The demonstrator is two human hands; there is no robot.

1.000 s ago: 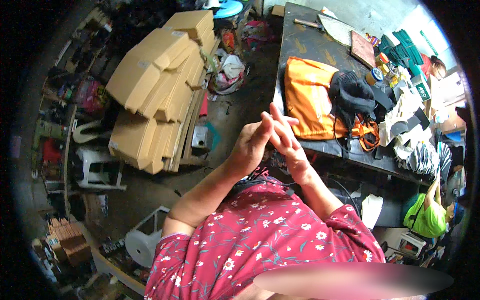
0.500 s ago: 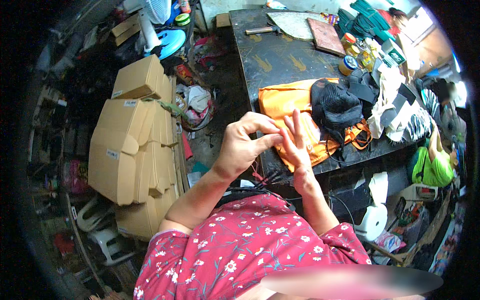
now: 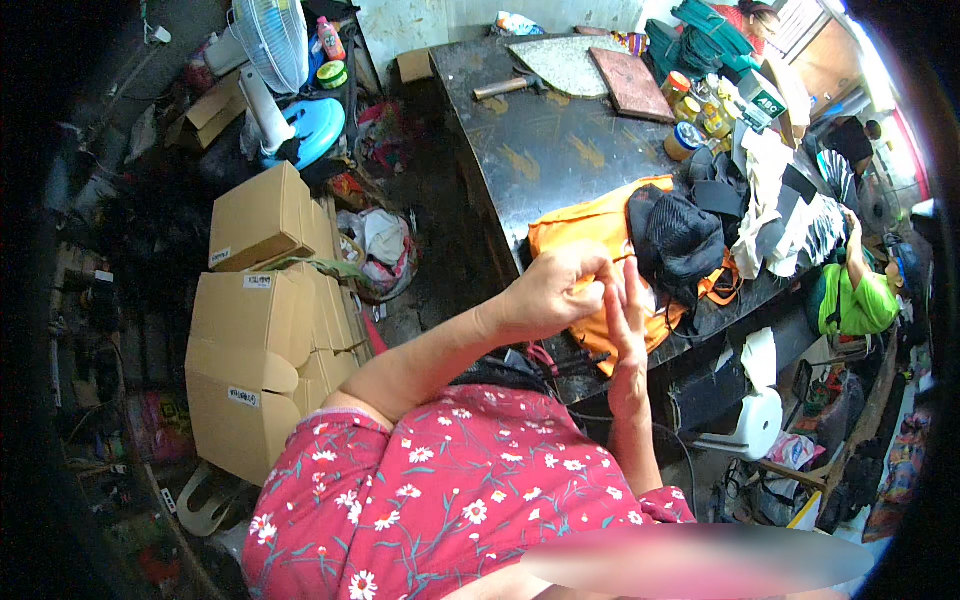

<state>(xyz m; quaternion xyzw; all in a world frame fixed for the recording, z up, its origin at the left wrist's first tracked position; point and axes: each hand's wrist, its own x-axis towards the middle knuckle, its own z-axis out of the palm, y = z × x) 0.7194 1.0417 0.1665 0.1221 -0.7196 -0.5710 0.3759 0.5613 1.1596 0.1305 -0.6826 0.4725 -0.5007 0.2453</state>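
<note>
My left hand (image 3: 560, 291) is closed, its thumb and forefinger pinched together. Its fingertips meet those of my right hand (image 3: 625, 335), whose thumb side is pressed in while other fingers point upward. Anything between the fingertips is too small or hidden to make out. Both hands are raised in front of the orange cloth (image 3: 580, 225), which lies at the near edge of the black table (image 3: 500, 150). A black mesh cap (image 3: 683, 235) rests on the cloth's right part.
Cardboard boxes (image 3: 240, 335) are stacked at left, below a fan (image 3: 270, 45). A hammer (image 3: 503, 88), a reddish board (image 3: 632, 84), jars (image 3: 684, 140) and fabric scraps (image 3: 765, 200) lie on the table. A person in a green shirt (image 3: 860, 300) sits at right.
The view has shifted, and my hands appear lower and farther right against the orange cloth. My left fingers are curled more tightly, and the hands still meet at the fingertips.
</note>
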